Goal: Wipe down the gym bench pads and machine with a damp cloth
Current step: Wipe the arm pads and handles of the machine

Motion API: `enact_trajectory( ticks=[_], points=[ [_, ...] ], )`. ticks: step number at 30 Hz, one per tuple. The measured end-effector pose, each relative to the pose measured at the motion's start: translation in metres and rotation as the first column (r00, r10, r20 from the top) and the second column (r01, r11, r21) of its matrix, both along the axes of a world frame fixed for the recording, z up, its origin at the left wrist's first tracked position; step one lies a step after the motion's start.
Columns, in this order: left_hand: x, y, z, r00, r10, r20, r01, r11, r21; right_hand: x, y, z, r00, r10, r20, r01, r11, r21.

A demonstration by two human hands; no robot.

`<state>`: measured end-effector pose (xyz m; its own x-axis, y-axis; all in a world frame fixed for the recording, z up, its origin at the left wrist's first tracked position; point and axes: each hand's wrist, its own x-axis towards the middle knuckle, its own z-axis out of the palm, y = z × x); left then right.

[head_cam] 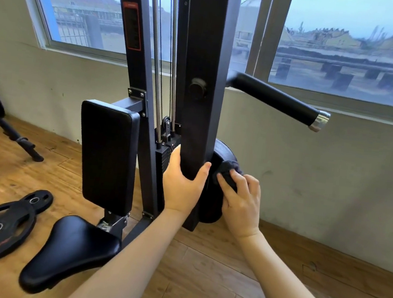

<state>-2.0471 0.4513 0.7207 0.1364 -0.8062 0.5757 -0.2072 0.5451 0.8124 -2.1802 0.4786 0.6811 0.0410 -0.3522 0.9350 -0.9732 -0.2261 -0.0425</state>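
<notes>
Two hands: left hand (183,187) grips post (200,99); right hand (242,204) presses cloth (228,171).

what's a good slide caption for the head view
Left hand grips the machine's black upright post while the right hand presses a dark cloth against the mounted weight plate.

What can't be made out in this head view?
- Weight plate on the machine: mostly hidden behind the black post and right hand.
- Cloth: bunched under the right hand's fingers; dampness can't be told.
- Left hand: fingers wrap behind the post, out of sight.
- Red label: text too blurred to read.
- Weight stack: numbers too small, partly covered by the left hand.
- Post top: cut off by the upper edge.
</notes>
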Motion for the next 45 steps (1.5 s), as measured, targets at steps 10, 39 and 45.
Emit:
enact_trajectory(
  ticks=[10, 39, 45],
  points=[
    [-0.001, 0.004, 0.003, 1.000, -0.024, -0.009, 0.024, 1.000, 0.002, -0.002, 0.012, -0.049, 0.889, -0.056, -0.455, 0.146, 0.976, 0.164],
    [-0.006, 0.016, 0.003, 1.000, -0.026, -0.013, 0.026, 0.998, 0.054, 0.015, 0.014, 0.026, 0.768, 0.128, 0.627, -0.251, 0.961, 0.112],
    [-0.002, 0.012, 0.004, 1.000, -0.003, -0.021, 0.004, 0.999, 0.039, -0.006, 0.026, -0.003, 0.148, -0.030, 0.989, -0.432, 0.897, 0.092]
  ],
)
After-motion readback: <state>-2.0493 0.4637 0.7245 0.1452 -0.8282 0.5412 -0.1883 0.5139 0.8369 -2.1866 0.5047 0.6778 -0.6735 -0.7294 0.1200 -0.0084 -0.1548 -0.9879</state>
